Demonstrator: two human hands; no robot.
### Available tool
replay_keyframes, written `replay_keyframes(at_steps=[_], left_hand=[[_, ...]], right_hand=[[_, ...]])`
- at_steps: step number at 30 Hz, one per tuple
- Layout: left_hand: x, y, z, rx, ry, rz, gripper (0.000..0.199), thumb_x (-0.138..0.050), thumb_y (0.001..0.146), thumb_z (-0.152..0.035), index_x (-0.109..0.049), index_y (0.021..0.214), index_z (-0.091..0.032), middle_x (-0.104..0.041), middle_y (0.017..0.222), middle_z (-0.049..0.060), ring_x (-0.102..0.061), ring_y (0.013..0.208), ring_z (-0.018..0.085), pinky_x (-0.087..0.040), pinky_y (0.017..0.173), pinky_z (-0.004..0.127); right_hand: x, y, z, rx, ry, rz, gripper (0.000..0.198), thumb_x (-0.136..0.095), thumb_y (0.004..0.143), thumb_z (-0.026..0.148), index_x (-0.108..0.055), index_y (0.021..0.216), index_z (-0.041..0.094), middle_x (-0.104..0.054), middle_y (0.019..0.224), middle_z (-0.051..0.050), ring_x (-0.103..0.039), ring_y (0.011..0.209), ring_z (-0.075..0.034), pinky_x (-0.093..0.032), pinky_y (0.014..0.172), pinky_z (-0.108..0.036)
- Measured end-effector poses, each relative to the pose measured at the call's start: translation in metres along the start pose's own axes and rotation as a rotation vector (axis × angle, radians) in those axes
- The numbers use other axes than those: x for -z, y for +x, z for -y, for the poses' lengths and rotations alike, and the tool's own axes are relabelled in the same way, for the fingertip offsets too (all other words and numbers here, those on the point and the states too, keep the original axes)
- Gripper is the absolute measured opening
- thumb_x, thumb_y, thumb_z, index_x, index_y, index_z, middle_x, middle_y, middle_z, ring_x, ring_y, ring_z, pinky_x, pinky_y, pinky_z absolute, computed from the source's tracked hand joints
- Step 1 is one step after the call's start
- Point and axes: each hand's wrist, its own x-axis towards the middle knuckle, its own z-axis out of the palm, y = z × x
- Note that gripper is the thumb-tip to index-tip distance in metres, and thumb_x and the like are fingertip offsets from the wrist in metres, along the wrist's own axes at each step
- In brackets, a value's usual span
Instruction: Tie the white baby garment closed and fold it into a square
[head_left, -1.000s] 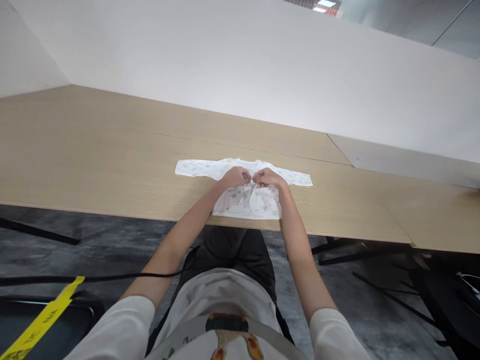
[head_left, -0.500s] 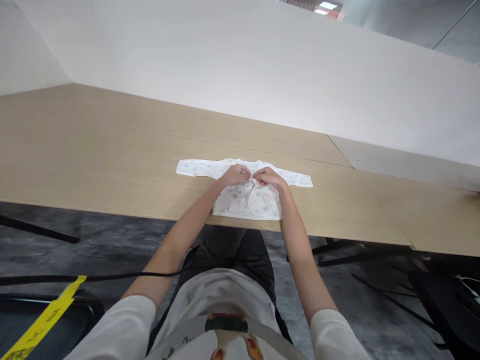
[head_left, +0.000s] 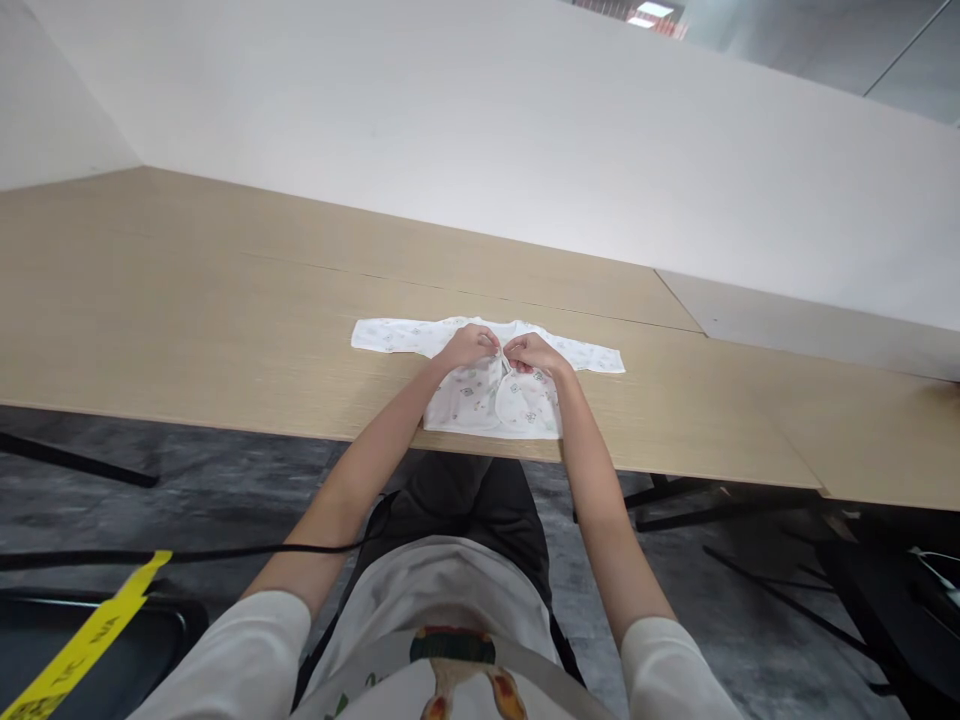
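Note:
A small white baby shirt (head_left: 480, 395) with a faint print lies flat on the light wooden table (head_left: 225, 310), sleeves spread left and right, hem at the table's near edge. My left hand (head_left: 469, 347) and my right hand (head_left: 532, 354) meet at the shirt's chest, just below the neckline. Both pinch the front opening of the shirt, fingers closed on the fabric or a tie there; the detail is too small to make out.
A white partition wall (head_left: 525, 130) runs along the table's far side. A grey tabletop section (head_left: 810, 320) adjoins at the right. Under the table are dark floor, black table legs (head_left: 675, 500), a black cable (head_left: 187, 552) and yellow tape (head_left: 82, 645).
The hands stay together at the shirt's chest with only slight finger movement. The shirt's front flaps have shifted a little.

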Motion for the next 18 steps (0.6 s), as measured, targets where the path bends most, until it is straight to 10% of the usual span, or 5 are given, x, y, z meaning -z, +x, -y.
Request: replay_keyframes(at_steps=[18], left_hand=[[-0.007, -0.001, -0.002, 0.034, 0.109, -0.113, 0.025, -0.060, 0.066, -0.020, -0.072, 0.087, -0.017, -0.071, 0.071, 0.002, -0.063, 0.067, 0.016, -0.048, 0.065, 0.024]], right_hand=[[-0.008, 0.007, -0.009, -0.050, 0.079, -0.090, 0.013, -0.063, 0.070, 0.017, -0.062, 0.058, 0.012, -0.055, 0.046, 0.001, -0.046, 0.039, -0.006, -0.035, 0.038, -0.017]])
